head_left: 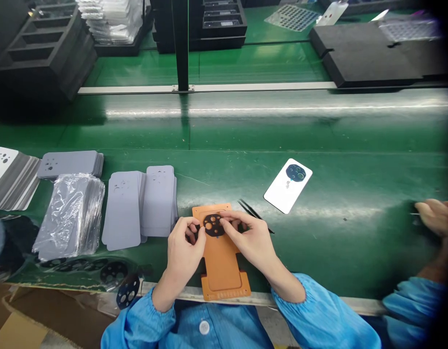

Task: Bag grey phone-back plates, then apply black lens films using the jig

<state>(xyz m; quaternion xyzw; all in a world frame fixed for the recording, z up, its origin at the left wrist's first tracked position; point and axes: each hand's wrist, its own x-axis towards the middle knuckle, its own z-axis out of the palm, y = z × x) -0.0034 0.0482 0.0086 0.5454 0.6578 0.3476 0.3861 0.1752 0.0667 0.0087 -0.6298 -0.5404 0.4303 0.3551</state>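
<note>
My left hand [183,249] and my right hand [250,237] pinch a round black piece with several holes [213,225] from both sides. They hold it just over the top end of an orange jig [221,264] that lies at the near edge of the green belt [245,140]. Black tweezers [250,209] lie just behind my right hand. A white phone back cover [287,185] with a dark round camera part rests on the belt further right.
Stacks of grey covers [140,206], a pile in clear film [71,215] and more stacks [69,164] lie at the left. Loose black round pieces [127,292] sit at the near left edge. Another person's hand [436,217] reaches in at the right. Black foam trays [365,53] stand behind.
</note>
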